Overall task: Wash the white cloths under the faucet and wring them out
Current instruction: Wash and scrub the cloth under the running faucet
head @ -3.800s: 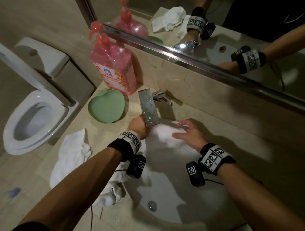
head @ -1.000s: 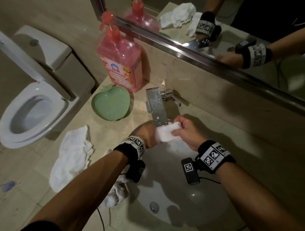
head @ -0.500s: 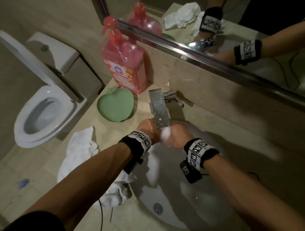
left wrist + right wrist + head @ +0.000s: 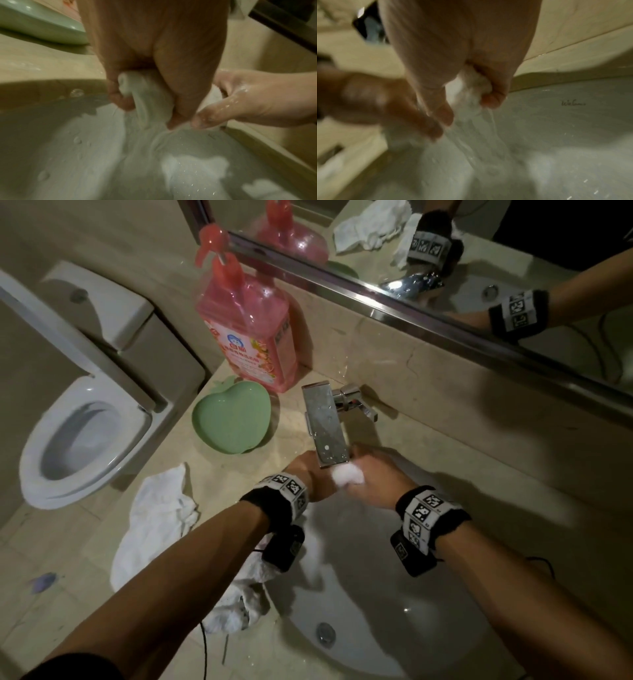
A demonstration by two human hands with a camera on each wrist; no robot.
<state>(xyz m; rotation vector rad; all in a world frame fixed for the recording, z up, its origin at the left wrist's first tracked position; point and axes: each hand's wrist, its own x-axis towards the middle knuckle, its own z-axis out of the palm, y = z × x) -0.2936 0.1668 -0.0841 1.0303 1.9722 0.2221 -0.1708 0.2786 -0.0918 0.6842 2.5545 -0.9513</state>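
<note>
1. Our left hand (image 4: 310, 474) and right hand (image 4: 378, 479) have fingers curled tight on one wet white cloth (image 4: 347, 475), just under the faucet (image 4: 327, 428) above the sink (image 4: 445, 611).
2. Water streams down from the cloth.
3. Two more cloths (image 4: 154, 522) lie on the counter (image 4: 428, 440).

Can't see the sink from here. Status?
Left hand and right hand: both grip wet white cloth under square chrome faucet. Water wringing out. Nothing in the way.
</note>
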